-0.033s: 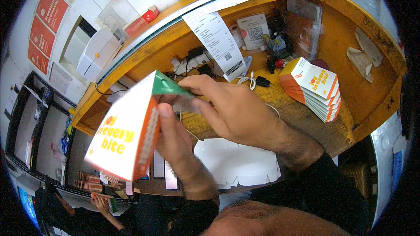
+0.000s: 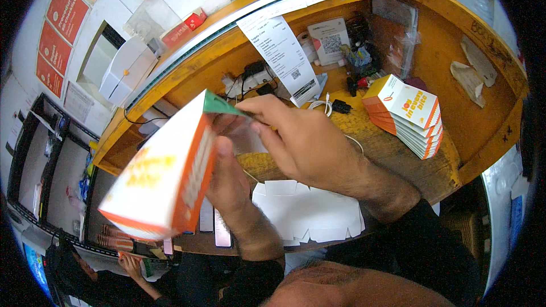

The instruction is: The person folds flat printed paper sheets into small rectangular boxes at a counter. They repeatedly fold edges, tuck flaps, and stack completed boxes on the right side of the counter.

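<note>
A white and orange folding food carton with yellow and orange lettering is tilted in front of me, its lower part blurred by motion. My left hand grips it at the orange side, thumb up; its other fingers are mostly hidden. At the top corner my right hand pinches the carton's green flap between thumb and forefinger. Below my hands, flat white carton blanks lie stacked on the wooden desk. Nested cartons of the same kind lie to the right.
A long printed receipt hangs from the desk's upper ledge. Behind my hands are a white cable, a power strip and a code card. Phones lie at the near edge. At lower left, another person's hand is near stacked cartons.
The carton's lower end has swung a little to the left, its orange side turning more into view. My left thumb has shifted slightly right; my right hand keeps its pinch.
</note>
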Motion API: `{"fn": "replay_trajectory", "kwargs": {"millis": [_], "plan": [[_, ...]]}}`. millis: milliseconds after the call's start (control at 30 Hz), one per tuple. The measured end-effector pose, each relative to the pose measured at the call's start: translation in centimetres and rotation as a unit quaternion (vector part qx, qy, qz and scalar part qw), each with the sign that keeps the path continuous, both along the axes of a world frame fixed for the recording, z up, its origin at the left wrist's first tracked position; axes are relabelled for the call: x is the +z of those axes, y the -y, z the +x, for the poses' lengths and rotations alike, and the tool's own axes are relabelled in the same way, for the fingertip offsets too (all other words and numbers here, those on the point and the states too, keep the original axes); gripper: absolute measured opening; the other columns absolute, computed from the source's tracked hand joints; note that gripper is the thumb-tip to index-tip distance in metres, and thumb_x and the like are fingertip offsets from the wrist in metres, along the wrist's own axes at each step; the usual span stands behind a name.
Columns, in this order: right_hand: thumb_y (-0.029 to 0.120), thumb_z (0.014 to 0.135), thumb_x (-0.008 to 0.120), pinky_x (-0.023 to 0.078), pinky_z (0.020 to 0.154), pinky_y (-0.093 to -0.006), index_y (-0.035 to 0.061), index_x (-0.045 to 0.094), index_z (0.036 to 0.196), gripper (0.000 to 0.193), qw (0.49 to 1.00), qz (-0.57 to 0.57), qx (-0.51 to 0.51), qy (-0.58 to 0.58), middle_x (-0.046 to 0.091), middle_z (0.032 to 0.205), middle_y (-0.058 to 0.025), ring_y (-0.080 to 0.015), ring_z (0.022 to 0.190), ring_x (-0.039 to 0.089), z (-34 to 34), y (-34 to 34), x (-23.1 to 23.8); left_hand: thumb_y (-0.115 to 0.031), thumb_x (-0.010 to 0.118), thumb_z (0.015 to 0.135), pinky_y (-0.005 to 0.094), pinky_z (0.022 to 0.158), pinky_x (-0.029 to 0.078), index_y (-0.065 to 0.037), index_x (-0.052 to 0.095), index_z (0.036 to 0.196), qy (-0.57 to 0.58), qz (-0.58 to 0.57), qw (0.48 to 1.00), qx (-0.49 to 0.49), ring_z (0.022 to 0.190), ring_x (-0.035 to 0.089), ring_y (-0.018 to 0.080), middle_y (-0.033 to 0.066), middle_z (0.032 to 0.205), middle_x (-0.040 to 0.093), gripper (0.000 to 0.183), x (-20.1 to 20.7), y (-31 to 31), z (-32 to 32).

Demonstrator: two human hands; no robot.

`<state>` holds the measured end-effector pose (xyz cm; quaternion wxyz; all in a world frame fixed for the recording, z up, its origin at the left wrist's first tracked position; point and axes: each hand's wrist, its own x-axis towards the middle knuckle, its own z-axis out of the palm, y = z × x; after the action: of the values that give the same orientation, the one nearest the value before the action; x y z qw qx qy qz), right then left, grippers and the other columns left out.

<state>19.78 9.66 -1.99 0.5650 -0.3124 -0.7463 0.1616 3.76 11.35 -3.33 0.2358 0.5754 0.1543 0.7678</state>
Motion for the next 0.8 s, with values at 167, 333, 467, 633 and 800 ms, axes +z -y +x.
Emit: {"fn": "replay_trajectory", "kwargs": {"millis": [167, 333, 467, 633, 800], "plan": [[0.01, 0.108, 0.067, 0.062, 0.073, -0.039, -0.0022, 0.068, 0.12, 0.018, 0.996, 0.014, -0.055, -0.076, 0.078, 0.093, -0.018, -0.032, 0.085, 0.082, 0.5, -1.1, 0.1, -0.01, 0.089, 0.081, 0.0446, 0.118, 0.044, 0.0, 0.042, 0.158, -0.264, -0.011, 0.964, 0.03, 0.134, 0.056, 0.0289, 0.0155, 0.144, 0.057, 0.09, -0.5, -0.2, -0.8], [0.008, 0.108, 0.067, 0.062, 0.073, -0.0363, -0.003, 0.067, 0.114, 0.012, 0.994, 0.021, -0.06, -0.086, 0.078, 0.095, -0.0177, -0.0259, 0.088, 0.082, 0.6, -1.0, -0.1, -0.005, 0.091, 0.074, 0.0404, 0.107, 0.049, -0.003, 0.053, 0.136, -0.352, -0.008, 0.922, 0.16, 0.124, 0.06, 0.0246, 0.0143, 0.13, 0.059, 0.073, -0.7, 0.5, 1.1], [0.007, 0.108, 0.067, 0.061, 0.07, -0.0346, -0.0031, 0.064, 0.113, 0.012, 0.988, 0.011, -0.071, -0.135, 0.078, 0.094, -0.0165, -0.0207, 0.088, 0.081, 0.9, -0.8, 0.2, -0.001, 0.086, 0.08, 0.0368, 0.09, 0.056, -0.002, 0.066, 0.119, -0.362, 0.02, 0.9, 0.244, 0.1, 0.069, 0.0261, 0.0123, 0.111, 0.07, 0.044, 0.3, 1.0, 1.3], [0.007, 0.109, 0.067, 0.059, 0.068, -0.0351, -0.0027, 0.061, 0.112, 0.012, 0.981, -0.015, -0.057, -0.184, 0.077, 0.094, -0.0165, -0.021, 0.083, 0.079, 1.1, -0.9, 0.5, 0.003, 0.083, 0.091, 0.0331, 0.078, 0.058, 0.0, 0.076, 0.103, -0.31, 0.055, 0.908, 0.277, 0.09, 0.075, 0.0244, 0.014, 0.098, 0.077, 0.015, 1.0, 1.0, 0.7], [0.006, 0.104, 0.071, 0.061, 0.076, -0.039, -0.001, 0.065, 0.118, 0.017, 0.983, 0.122, -0.13, -0.041, 0.077, 0.102, -0.0166, -0.0345, 0.085, 0.076, 1.3, -1.0, 0.5, -0.011, 0.083, 0.101, 0.033, 0.088, 0.057, 0.0, 0.074, 0.114, -0.126, -0.144, 0.973, 0.129, 0.097, 0.071, 0.0186, 0.0101, 0.108, 0.077, 0.02, 0.4, 1.4, 0.8]]}}
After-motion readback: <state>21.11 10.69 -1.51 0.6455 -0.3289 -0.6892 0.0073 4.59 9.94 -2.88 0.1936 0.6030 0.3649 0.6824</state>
